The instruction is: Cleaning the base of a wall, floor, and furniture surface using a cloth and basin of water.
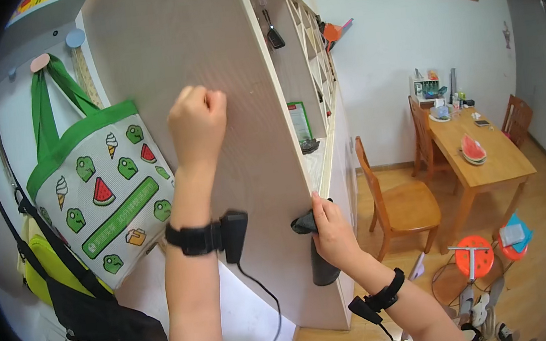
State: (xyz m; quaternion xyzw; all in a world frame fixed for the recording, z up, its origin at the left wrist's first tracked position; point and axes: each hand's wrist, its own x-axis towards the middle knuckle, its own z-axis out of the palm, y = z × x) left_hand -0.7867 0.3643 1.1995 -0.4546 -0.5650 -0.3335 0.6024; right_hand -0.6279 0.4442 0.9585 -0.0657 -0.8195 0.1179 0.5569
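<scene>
My left hand [199, 121] is raised as a closed fist in front of the pale wood-grain side panel [247, 163] of a tall cabinet. Nothing shows in that fist; whether it touches the panel I cannot tell. At the panel's front edge, my right hand [335, 234] grips a dark grey cloth [325, 268]. Part of the cloth sticks out to the left of my fingers, and the rest hangs below them. Both wrists carry black strapped devices with cables. Left of my fist hangs a white tote bag [104, 200] with green handles and printed pictures.
A black strap bag [107, 315] and a yellow-green bag [42, 270] hang at left. Cabinet shelves [312, 50] open rightwards. Beyond stand a wooden chair [403, 203] and a dining table [500, 167] bearing watermelon [473, 147]. Red stools [474, 261] and shoes [504, 333] are lower right.
</scene>
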